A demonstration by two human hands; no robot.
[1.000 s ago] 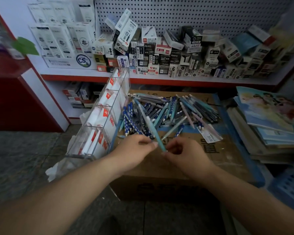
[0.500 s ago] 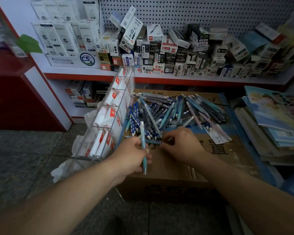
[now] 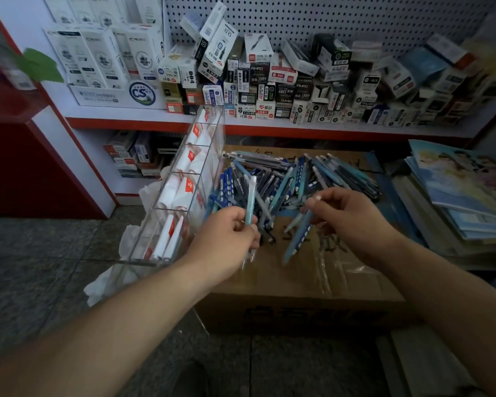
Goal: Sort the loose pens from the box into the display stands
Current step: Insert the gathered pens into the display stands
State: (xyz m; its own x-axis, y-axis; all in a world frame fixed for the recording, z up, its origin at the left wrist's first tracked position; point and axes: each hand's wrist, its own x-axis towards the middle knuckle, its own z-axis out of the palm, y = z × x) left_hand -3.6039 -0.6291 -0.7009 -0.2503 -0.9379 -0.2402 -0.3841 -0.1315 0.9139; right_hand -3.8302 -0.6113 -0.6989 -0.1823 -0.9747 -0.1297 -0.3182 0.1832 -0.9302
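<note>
A heap of loose blue and teal pens [image 3: 287,179] lies on top of a brown cardboard box [image 3: 295,279]. My left hand [image 3: 224,245] grips a light teal pen [image 3: 250,196] upright, just in front of the heap. My right hand [image 3: 352,216] pinches a blue pen with white spots [image 3: 297,239], which slants down to the left above the box. A clear acrylic display stand [image 3: 184,190] with several compartments, holding white and red packets, leans at the box's left side.
A red-edged shelf [image 3: 269,126] behind carries many small stationery boxes under a pegboard. A stack of books [image 3: 458,196] sits to the right of the box. White plastic bags [image 3: 132,245] lie under the stand. Grey tiled floor [image 3: 40,267] spreads to the left.
My left hand has lifted the teal pen upright. My right hand has come up off the heap with a spotted blue pen pinched in it.
</note>
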